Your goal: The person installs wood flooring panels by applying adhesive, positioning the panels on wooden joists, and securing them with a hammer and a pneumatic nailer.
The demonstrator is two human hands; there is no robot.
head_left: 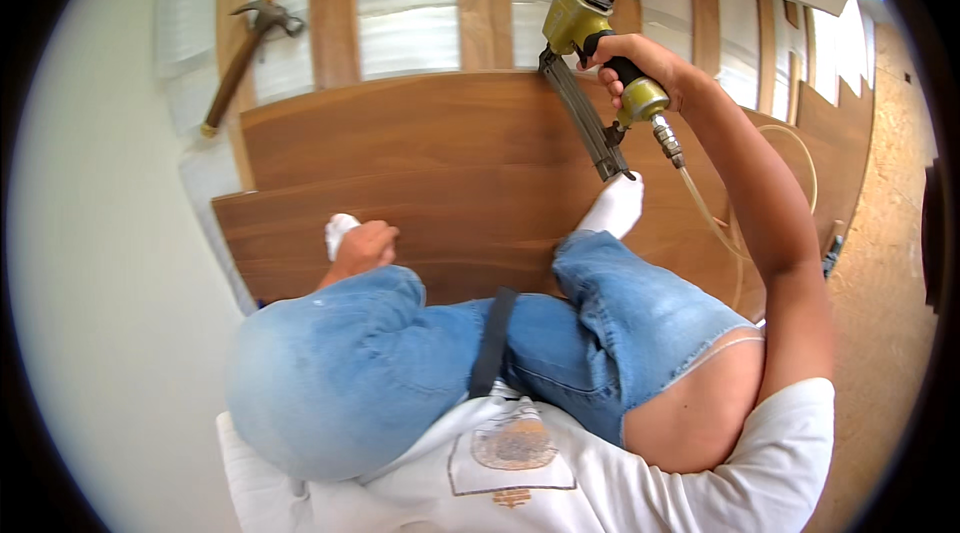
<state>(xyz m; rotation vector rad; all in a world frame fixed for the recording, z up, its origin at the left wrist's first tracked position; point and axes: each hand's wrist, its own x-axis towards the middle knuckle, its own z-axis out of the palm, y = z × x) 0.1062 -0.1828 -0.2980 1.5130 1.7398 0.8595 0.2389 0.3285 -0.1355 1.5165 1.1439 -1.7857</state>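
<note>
My right hand (640,68) is wrapped round the black grip of a green pneumatic nail gun (578,18), held over the far edge of the brown floorboards (470,218). Its long dark magazine (582,113) slants down toward my right foot in a white sock (618,205). A pale air hose (705,208) runs from the brass coupling at the handle's end. Low beside my left foot's white sock (341,231), my left hand (367,245) is closed with its fingers curled, over the boards. Whatever it may hold is hidden.
A claw hammer (243,58) with a brown handle lies across the wooden battens (333,13) at the far left. White sheeting shows between the battens. A pale wall (110,233) borders the left side; bare particle board (880,183) lies at the right.
</note>
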